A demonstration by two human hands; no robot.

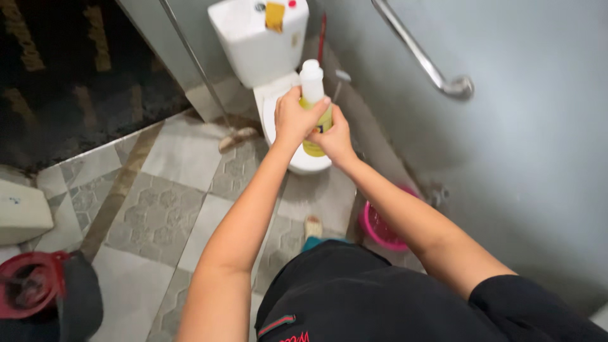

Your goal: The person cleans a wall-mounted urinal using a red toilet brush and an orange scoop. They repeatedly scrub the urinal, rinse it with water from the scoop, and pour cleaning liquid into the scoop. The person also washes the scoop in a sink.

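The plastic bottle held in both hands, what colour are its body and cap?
Plastic bottle: yellow body, white cap and neck; head view.

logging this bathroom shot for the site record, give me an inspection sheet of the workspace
surface: patterned grey and white floor tiles, no spill seen
job's things: yellow bottle with white cap, upright, held over the white toilet
clutter: pink bucket by the wall; red bucket at lower left
hands: left hand and right hand both wrapped round the bottle
cables: nothing seen
surroundings: grey wall with metal grab rail; dark mat beyond the tiles
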